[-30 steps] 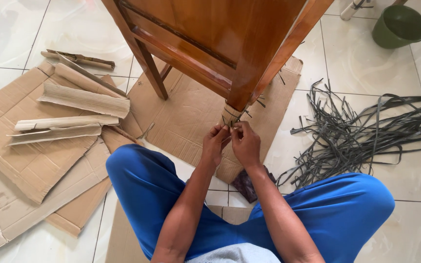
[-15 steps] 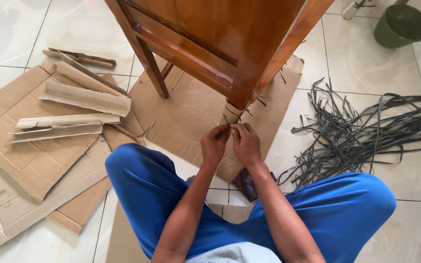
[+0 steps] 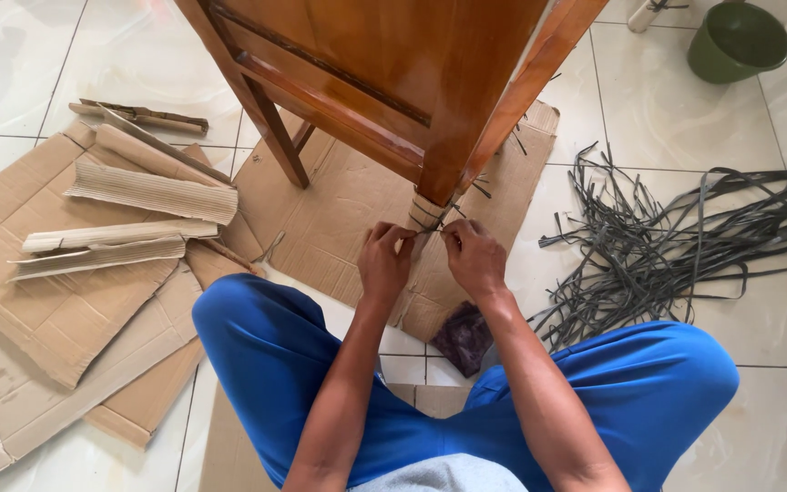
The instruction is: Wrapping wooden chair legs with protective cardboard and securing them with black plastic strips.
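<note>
Wooden furniture leg (image 3: 448, 173), left hand (image 3: 384, 264), right hand (image 3: 474, 258) pinching dark strap (image 3: 425, 224)

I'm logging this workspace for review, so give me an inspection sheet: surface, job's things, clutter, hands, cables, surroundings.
Surface: pale tiled floor, flat cardboard sheet under the furniture.
Job's things: wooden furniture leg, its foot wrapped in cardboard with a dark strap around it.
Clutter: cardboard scraps on the person's left; heap of dark straps on the right.
Hands: left hand and right hand both pinch at the wrapped foot.
Cables: nothing seen.
Surroundings: green bucket; dark cloth between the knees.
</note>
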